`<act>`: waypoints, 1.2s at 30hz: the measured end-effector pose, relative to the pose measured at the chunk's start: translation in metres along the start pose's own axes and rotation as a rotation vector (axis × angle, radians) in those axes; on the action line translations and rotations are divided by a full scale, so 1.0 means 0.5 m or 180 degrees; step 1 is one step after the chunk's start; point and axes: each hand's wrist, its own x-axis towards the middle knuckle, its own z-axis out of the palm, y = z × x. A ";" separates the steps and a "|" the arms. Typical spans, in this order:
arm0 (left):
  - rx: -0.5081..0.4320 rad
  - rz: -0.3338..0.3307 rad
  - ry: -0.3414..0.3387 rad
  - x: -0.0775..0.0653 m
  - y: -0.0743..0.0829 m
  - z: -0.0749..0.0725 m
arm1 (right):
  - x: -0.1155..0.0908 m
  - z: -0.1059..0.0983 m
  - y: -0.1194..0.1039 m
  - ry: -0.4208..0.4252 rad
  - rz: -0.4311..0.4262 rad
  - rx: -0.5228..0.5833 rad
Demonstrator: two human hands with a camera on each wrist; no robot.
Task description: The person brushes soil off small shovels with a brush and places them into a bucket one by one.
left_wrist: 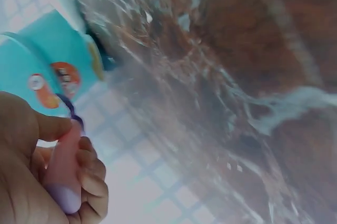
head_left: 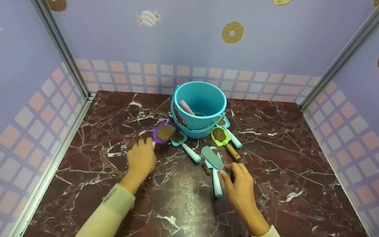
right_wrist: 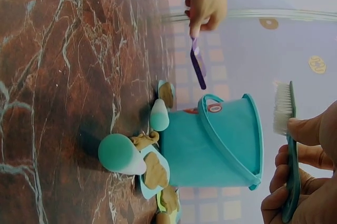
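Observation:
My left hand (head_left: 141, 156) grips the pink handle (left_wrist: 63, 166) of a small purple shovel (head_left: 156, 137), with a brown clay-like lump (head_left: 165, 133) on its blade. The right wrist view has this shovel raised above the table. With fingers and thumb my right hand (head_left: 241, 182) holds a grey-green brush (head_left: 213, 159), its white bristles (right_wrist: 283, 108) facing the bucket's side. Below the brush in the head view lies a light-blue shovel (head_left: 217, 186), brown material on its blade. A turquoise bucket (head_left: 200, 124) stands behind, with a pink-handled thing (head_left: 186, 107) inside.
Around the bucket's foot lie another light-blue shovel (head_left: 191, 152), a green shovel (head_left: 220, 135) with a brown handle, and a third light-blue shovel (head_left: 234, 138), all bearing brown material. A loose brown piece (head_left: 206, 168) lies on the marbled table (head_left: 285, 164). Patterned walls (head_left: 189, 39) enclose three sides.

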 end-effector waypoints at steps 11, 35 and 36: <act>0.0190 0.0691 0.0489 -0.118 0.041 -0.078 | -0.002 0.024 -0.006 -0.0125 -0.0030 0.0001; 0.0158 0.0891 0.1124 -0.173 0.135 -0.105 | 0.012 0.083 -0.101 -0.0030 -0.0847 -0.0525; 0.0151 0.0887 0.1119 -0.174 0.136 -0.106 | 0.014 0.082 -0.099 -0.0009 -0.0834 -0.0541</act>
